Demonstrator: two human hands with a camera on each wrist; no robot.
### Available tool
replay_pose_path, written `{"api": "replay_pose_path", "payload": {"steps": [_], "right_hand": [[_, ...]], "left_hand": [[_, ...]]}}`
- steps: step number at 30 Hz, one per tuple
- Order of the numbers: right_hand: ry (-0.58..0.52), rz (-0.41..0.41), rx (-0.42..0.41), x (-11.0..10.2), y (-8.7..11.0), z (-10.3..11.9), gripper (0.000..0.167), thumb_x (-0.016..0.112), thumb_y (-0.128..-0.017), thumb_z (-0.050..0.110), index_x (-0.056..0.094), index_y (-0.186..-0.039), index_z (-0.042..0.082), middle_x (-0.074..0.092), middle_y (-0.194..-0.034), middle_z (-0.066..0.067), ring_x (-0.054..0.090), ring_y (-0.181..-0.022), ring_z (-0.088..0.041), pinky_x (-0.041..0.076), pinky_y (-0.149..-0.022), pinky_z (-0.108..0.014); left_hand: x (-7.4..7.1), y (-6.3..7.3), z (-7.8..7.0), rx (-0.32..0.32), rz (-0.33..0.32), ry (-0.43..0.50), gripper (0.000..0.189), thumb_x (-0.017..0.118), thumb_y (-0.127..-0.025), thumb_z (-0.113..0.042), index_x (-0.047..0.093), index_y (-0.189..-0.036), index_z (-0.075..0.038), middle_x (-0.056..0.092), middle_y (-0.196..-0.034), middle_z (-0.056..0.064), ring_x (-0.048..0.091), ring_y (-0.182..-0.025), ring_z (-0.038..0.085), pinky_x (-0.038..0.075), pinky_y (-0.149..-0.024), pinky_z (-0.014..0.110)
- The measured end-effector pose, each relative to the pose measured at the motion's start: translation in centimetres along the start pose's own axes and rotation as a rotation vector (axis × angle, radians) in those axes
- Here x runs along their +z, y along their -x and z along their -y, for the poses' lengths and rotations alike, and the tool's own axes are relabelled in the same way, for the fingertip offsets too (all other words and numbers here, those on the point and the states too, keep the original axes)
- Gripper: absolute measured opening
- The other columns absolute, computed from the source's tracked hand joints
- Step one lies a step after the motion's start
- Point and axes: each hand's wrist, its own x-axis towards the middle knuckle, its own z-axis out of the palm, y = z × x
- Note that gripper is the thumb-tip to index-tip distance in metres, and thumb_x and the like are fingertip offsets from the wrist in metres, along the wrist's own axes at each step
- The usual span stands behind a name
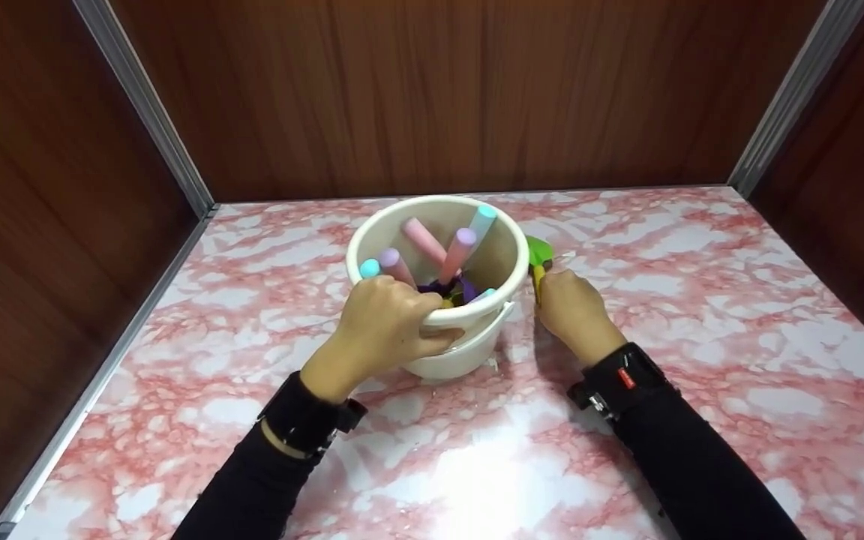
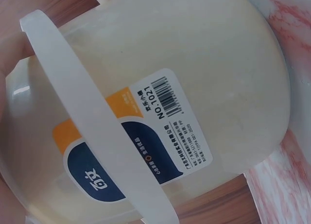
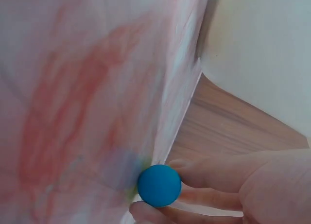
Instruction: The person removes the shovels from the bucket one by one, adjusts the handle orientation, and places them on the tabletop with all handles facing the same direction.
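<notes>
A cream-white bucket [image 1: 456, 365] stands upright on the table, and my left hand [image 1: 383, 322] grips its near rim, thumb on the outside. In the left wrist view the bucket's wall [image 2: 218, 54] carries a label [image 2: 165, 131], crossed by the white handle [image 2: 92, 112]. Beside the bucket's right side, my right hand [image 1: 574, 304] pinches a small toy shovel with a green blade [image 1: 539, 250] and a yellow neck [image 1: 538, 281]. The round blue end of its grip [image 3: 159, 185] shows between thumb and fingers in the right wrist view.
Several tools stand in the bucket, among them a pink handle with a lilac end [image 1: 457, 256] and one with a teal end [image 1: 481, 223]; their lower parts are partly hidden. Around the pink-and-white marbled table [image 1: 702, 360] rise brown wood-grain panels [image 1: 432, 97] with grey metal corner posts [image 1: 151, 105].
</notes>
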Motion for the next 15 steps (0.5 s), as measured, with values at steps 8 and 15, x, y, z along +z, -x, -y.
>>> {"api": "replay_pose_path", "payload": {"steps": [8,15], "right_hand": [[-0.020,0.036,0.006,0.0,-1.3,-0.4,0.022,0.056,-0.099,0.005,0.063,-0.081,-0.006,0.069,-0.096,-0.039,0.071,-0.088,-0.056,0.057,-0.074,-0.064],[-0.042,0.049,-0.001,0.5,-2.1,-0.9,0.028,0.056,-0.101,0.008,0.061,-0.075,0.001,0.069,-0.097,-0.036,0.070,-0.086,-0.055,0.057,-0.075,-0.063]], "left_hand": [[0.0,0.1,0.1,0.008,-0.023,-0.026,0.046,0.089,-0.082,-0.047,0.057,-0.065,-0.017,0.049,-0.051,-0.004,0.052,-0.046,0.016,0.039,-0.044,0.033],[0.1,0.0,0.0,0.003,-0.014,-0.010,0.047,0.088,-0.084,-0.046,0.057,-0.065,-0.016,0.048,-0.052,-0.003,0.049,-0.045,0.014,0.037,-0.044,0.029]]}}
